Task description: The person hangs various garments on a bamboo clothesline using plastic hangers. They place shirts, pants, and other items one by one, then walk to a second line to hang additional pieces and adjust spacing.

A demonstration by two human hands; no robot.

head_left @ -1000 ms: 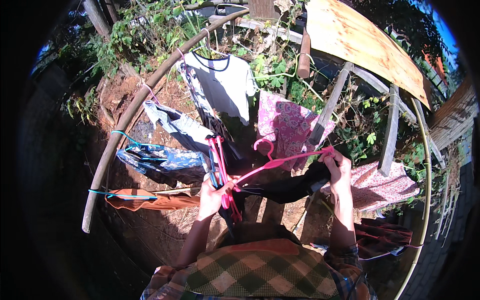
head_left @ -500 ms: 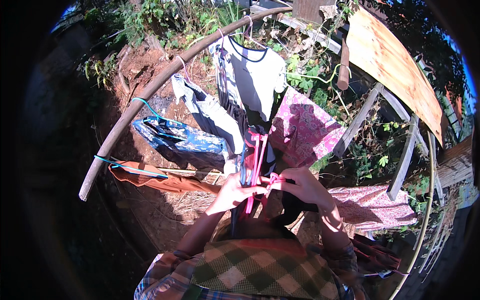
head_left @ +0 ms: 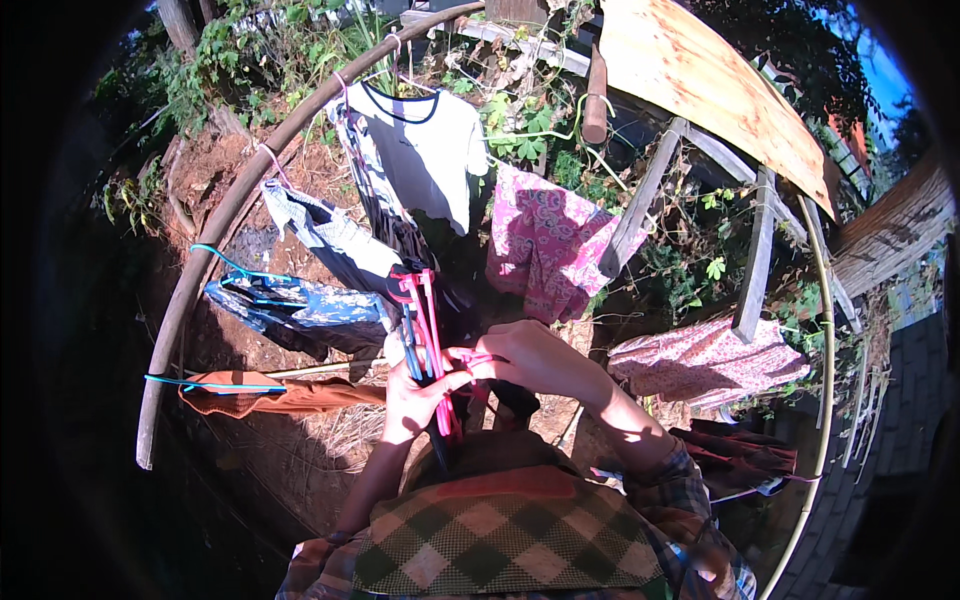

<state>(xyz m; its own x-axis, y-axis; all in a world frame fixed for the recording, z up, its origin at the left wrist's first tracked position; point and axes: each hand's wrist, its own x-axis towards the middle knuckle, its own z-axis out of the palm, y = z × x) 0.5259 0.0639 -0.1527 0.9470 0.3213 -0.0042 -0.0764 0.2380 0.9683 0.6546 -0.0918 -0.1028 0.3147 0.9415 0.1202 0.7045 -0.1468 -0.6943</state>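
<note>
- Left hand clenched round a bunch of pink hangers — held upright.
- Right hand grasping one pink hanger, touching the left.
- White shirt on the pole beyond.

Harsh sunlight, deep shadows, black fisheye rim.

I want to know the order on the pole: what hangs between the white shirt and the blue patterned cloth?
In the head view, a grey-white striped garment hangs between the white shirt and the blue patterned cloth.
</note>
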